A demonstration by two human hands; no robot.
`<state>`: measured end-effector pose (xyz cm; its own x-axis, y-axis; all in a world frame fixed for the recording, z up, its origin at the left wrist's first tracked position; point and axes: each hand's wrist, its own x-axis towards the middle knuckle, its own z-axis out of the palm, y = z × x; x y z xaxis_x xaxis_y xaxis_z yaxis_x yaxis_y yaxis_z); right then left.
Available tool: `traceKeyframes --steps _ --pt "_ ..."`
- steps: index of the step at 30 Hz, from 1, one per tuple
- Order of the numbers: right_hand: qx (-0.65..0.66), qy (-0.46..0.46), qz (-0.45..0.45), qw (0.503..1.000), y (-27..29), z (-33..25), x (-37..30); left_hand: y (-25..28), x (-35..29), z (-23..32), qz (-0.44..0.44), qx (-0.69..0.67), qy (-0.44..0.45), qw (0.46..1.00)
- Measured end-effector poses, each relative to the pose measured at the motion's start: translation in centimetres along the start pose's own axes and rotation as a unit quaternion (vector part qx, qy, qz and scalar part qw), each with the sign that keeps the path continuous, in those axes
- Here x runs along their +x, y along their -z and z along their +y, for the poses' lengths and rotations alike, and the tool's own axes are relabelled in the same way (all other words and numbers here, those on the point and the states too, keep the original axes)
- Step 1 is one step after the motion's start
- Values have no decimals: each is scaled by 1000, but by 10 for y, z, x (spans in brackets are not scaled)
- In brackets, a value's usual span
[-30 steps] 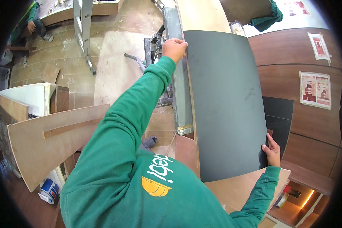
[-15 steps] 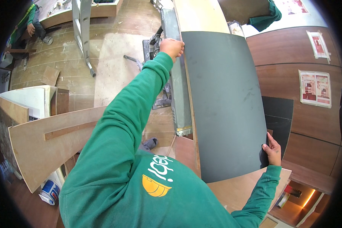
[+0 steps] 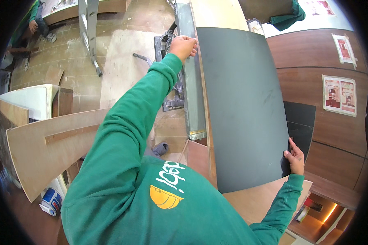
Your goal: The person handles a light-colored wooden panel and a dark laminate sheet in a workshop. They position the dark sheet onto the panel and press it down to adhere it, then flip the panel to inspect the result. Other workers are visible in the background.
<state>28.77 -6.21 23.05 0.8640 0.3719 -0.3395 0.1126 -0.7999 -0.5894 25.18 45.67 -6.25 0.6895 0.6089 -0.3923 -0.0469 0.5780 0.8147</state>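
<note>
A large dark grey laminate sheet [image 3: 245, 110] lies on a wooden board, its surface smooth with faint smudges. At its far left corner, my left hand [image 3: 183, 47] is closed, fingers curled, with the fingertips against the edge; what they pinch is too small to make out. My right hand [image 3: 295, 158] grips the sheet's right edge near the close corner, thumb on top and the other fingers along the side. Beneath the sheet, the board's pale edge [image 3: 206, 118] shows along the left.
A grey metal beam [image 3: 190, 81] runs left of the board, beside a black tool [image 3: 167, 45]. A ladder [image 3: 90, 36] stands farther left. Plywood [image 3: 61, 134] leans at the left. Behind the sheet's right side is another dark panel [image 3: 300, 122]. A person's hand [image 3: 33, 27] shows far left.
My left hand has shifted slightly up and left along the edge, its fingers more bunched. My right hand keeps its hold. The whole view has tilted slightly.
</note>
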Motion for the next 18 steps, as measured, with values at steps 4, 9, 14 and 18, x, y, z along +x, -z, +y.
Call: traceKeyframes --steps 4,9,14,18 --pt "1 -34 -16 999 5 0 -1 10 -53 -27 -46 142 -42 988" --pt "-9 7 -29 1000 10 13 5 16 -142 -79 -68 249 -56 964" --pt "-60 24 -44 997 18 10 11 4 -227 -91 -102 137 10 985" --pt "-48 61 -61 995 14 24 11 -3 -258 -102 -87 98 -15 991"
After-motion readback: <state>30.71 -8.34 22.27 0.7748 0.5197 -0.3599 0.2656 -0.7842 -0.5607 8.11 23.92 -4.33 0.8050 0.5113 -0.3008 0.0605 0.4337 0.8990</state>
